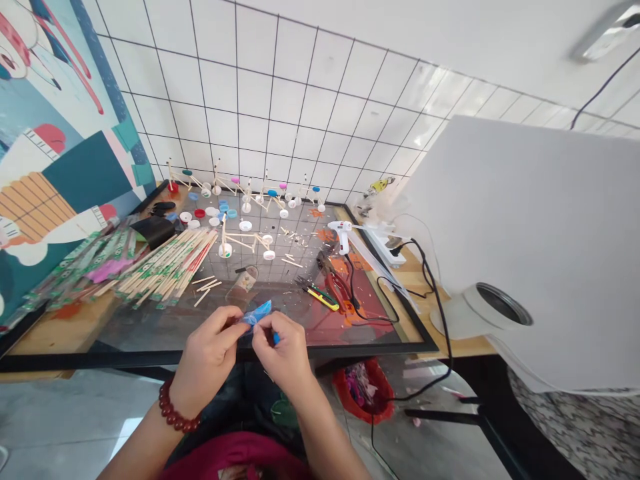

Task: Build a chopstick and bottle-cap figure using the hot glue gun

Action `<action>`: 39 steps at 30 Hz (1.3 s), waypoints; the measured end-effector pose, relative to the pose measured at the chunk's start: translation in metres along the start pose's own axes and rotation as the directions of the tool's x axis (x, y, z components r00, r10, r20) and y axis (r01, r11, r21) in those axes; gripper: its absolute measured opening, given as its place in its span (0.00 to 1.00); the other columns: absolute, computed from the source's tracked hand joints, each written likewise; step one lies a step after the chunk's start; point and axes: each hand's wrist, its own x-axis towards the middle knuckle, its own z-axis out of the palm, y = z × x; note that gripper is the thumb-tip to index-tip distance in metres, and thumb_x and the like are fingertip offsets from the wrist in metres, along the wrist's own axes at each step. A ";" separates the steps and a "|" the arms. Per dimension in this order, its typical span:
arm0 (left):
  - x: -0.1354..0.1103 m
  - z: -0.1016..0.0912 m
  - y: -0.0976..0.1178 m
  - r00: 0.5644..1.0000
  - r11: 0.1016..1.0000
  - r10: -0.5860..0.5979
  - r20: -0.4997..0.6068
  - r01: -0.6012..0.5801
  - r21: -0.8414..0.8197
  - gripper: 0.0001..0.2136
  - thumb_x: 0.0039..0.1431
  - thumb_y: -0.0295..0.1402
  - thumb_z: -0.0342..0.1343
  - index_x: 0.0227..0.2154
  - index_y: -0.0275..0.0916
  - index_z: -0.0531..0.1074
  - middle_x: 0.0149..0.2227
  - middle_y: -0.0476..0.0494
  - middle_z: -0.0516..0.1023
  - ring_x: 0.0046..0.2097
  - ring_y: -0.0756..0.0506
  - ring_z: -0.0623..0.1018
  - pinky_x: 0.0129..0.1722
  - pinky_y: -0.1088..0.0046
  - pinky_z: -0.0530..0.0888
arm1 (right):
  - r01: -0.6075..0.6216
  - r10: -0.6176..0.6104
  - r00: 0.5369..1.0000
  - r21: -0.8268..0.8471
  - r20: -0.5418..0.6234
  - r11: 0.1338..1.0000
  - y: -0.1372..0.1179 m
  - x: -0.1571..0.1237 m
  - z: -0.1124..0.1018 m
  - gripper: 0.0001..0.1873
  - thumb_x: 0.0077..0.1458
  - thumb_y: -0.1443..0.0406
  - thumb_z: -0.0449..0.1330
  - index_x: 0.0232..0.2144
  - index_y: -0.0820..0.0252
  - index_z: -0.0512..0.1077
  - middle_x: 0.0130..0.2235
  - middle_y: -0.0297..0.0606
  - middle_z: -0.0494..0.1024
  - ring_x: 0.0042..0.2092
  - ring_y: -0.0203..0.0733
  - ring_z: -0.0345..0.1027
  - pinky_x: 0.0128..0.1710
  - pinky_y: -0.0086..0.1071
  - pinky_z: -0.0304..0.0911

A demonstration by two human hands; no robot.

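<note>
White wall behind a black wire grid [295, 100] is seen across the top of the frame, above a glass-topped table [165, 333]. Several models of sticks and round caps are lined up just above the frame's middle, and one more model [243, 242] is set in front of them; these appear to be largely assembled. Loose caps [200, 213] and bundled sticks [170, 270], left of centre, have not been joined to anything, so parts seem to be left over. A crinkled blue film [258, 313] is held just below the frame's centre and looks only partly handled. It is clamped between thumb and fingertips of the left hand [213, 350]; its lower edge is pinched by the closed thumb and forefinger of the right hand [285, 347]. Between the right fingers another blue bit [277, 338] is glimpsed; whether it is joined to the film cannot be told.
</note>
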 end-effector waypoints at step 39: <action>0.009 -0.023 0.012 0.824 0.534 -0.378 0.422 0.566 -0.627 0.08 0.58 0.38 0.67 0.29 0.40 0.80 0.39 0.41 0.76 0.37 0.45 0.79 0.33 0.71 0.84 | 0.590 -0.581 0.803 -0.305 0.132 0.747 0.012 -0.006 -0.014 0.15 0.71 0.68 0.58 0.56 0.54 0.78 0.35 0.38 0.81 0.32 0.37 0.75 0.31 0.30 0.73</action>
